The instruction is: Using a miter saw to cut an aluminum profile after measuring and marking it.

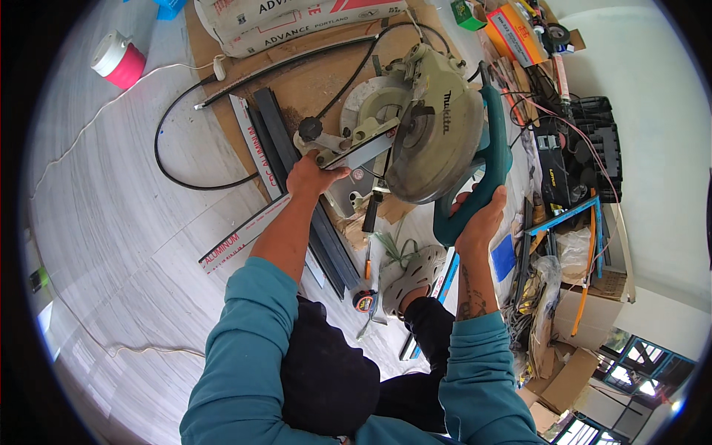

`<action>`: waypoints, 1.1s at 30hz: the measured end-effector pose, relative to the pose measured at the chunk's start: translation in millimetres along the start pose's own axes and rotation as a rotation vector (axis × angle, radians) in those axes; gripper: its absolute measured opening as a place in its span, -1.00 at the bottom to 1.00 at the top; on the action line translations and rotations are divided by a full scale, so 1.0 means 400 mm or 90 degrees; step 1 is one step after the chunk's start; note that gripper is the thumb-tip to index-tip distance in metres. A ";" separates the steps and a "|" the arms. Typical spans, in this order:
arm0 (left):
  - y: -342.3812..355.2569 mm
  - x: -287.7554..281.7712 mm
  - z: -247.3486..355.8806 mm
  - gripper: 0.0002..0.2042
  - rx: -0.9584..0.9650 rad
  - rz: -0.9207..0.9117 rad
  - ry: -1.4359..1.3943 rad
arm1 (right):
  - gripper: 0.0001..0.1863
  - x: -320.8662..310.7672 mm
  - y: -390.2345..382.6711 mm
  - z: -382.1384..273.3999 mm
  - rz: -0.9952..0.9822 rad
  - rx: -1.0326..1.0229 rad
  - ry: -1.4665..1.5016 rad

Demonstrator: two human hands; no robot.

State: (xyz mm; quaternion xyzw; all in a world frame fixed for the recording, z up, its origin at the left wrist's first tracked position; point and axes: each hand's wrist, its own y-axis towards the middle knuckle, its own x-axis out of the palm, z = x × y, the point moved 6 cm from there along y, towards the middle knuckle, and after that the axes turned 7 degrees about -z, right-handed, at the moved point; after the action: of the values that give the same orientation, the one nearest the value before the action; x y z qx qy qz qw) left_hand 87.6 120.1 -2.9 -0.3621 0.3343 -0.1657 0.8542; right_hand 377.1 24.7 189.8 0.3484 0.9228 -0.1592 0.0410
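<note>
A miter saw (437, 122) with a pale green blade guard stands in front of me, its head over the round base. My right hand (480, 219) is wrapped around the dark teal saw handle (493, 152). My left hand (313, 178) closes over a long aluminum profile (248, 230) covered in white printed film, pressing it at the saw's fence beside a black clamp knob (310, 129). The far end of the profile reaches the blade guard. Under my left forearm lie several dark metal profiles (285, 144). The blade's cutting edge is mostly hidden by the guard.
A tape measure (364, 301) and an orange-handled screwdriver (368, 263) lie near my shoe (415, 278). Cement bags (297, 26) rest at the back. A black power cord (157, 144) loops left, near a pink jug (122, 63). Open black toolbox (582, 156) and clutter line the right.
</note>
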 end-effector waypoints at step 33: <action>0.000 -0.002 0.001 -0.07 0.022 -0.002 -0.007 | -0.40 0.002 0.001 0.071 -0.016 -0.029 0.047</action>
State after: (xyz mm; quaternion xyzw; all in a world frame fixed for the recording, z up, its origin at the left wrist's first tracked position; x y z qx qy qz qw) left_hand 87.4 120.5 -2.3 -0.3489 0.3265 -0.1707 0.8617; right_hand 376.0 16.4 162.7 0.3413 0.9314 -0.1257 0.0128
